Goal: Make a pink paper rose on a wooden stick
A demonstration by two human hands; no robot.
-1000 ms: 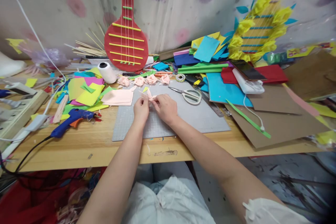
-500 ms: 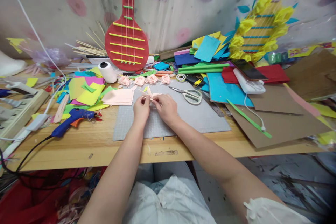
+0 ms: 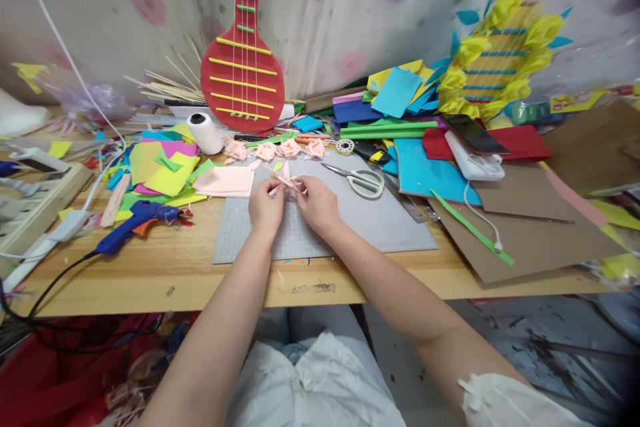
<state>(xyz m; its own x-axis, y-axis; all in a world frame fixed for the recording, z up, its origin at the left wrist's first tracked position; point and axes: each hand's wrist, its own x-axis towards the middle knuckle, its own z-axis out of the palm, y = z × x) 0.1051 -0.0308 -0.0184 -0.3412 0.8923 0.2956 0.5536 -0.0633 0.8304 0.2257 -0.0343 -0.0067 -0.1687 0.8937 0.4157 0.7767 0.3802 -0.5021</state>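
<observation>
Both arms reach out from the near edge over the table (image 3: 200, 280) and converge at the mat (image 3: 380, 227), where the hands meet almost knuckle to knuckle. The left forearm (image 3: 220, 320) slants in from the near left, nearly straight up to the wrist. The right forearm (image 3: 385, 280) comes in from the near right on a longer slant, a bend showing at the elbow, with a white sleeve (image 3: 505, 400) above it.

The left hand (image 3: 267, 205) is curled, back upward, its thumb and index fingers pinched on a pink strip (image 3: 287, 177). The right hand (image 3: 320, 205) lies lower and flatter, also back upward, its fingers tucked in toward the left and grasping the same strip from the other side. The strip sits between the two sets of fingertips, above the mat's far left part, with one tip pointing away; it is too small and partly covered to tell how it is folded.

Just beyond the hands, four pink roses (image 3: 289, 148) stand in a row. Pink sheets (image 3: 225, 181) lie to the left of the left hand, overlapping the mat's corner, and scissors (image 3: 367, 185) rest on the mat to the right of the right hand.
</observation>
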